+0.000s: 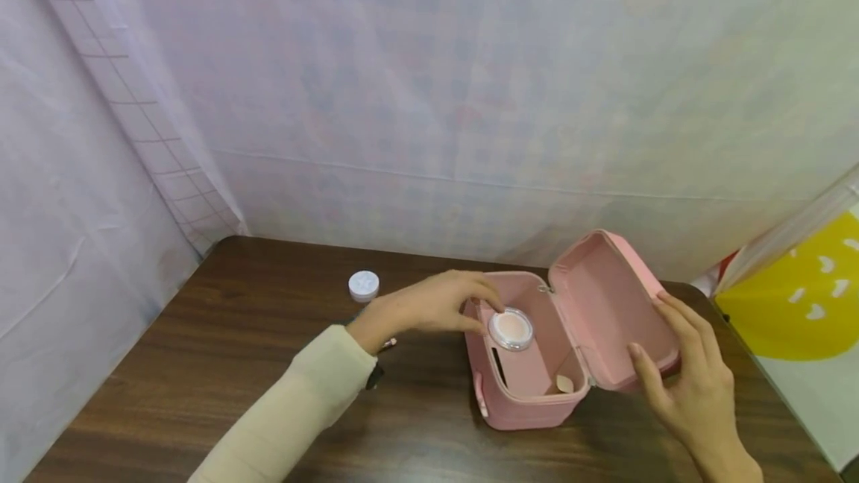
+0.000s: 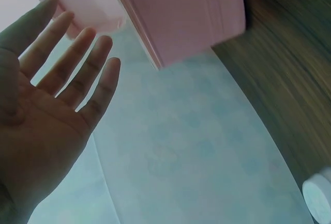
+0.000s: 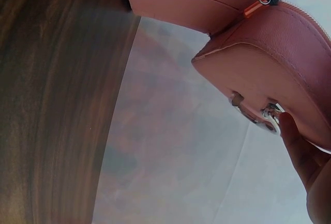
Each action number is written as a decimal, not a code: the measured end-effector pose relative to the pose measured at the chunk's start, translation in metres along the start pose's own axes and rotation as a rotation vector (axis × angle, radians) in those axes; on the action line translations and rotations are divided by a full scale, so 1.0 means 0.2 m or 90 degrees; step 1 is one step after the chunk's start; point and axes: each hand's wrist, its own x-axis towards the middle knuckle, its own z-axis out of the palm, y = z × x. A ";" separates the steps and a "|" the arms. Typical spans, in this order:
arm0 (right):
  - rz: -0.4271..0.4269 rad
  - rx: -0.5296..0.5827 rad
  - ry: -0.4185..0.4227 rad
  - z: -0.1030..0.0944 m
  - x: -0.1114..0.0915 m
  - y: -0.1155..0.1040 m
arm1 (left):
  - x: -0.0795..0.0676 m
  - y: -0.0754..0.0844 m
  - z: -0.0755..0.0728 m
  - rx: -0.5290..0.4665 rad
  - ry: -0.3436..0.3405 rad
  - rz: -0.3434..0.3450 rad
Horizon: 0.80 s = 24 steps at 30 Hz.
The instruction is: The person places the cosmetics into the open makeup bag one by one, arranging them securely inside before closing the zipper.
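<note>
A pink zippered cosmetic case [image 1: 523, 412] stands on the table with its lid [image 1: 607, 311] folded back to the right. Inside it lies a round compact [image 1: 512, 329] with a clear, shiny rim, beside a dark slot. My left hand [image 1: 443, 304] reaches over the case's left rim, fingertips next to the compact; in the left wrist view its fingers are spread and hold nothing. With my right hand [image 1: 701, 379] I hold the lid's outer edge, thumb on the inner side and fingers outside. One fingertip lies by the metal ring [image 3: 271, 118] on the lid.
A small white round jar [image 1: 364, 285] stands on the dark wooden table [image 1: 268, 304], left of the case. A small metallic item [image 1: 389, 343] lies partly hidden by the left wrist. Pale curtains hang behind; a yellow patterned sheet [image 1: 798, 304] is at right.
</note>
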 end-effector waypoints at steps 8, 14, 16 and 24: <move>0.005 -0.001 0.000 0.00 0.00 0.01 | -0.14 -0.08 -0.06 0.010 0.057 -0.043; 0.008 -0.001 -0.003 0.00 -0.02 0.01 | -0.23 -0.13 -0.08 -0.004 0.061 -0.127; 0.007 -0.001 -0.001 0.00 -0.02 0.01 | -0.26 -0.15 -0.09 -0.003 0.064 -0.150; 0.006 -0.001 0.002 0.00 -0.01 0.00 | -0.38 -0.24 -0.10 -0.022 0.104 -0.192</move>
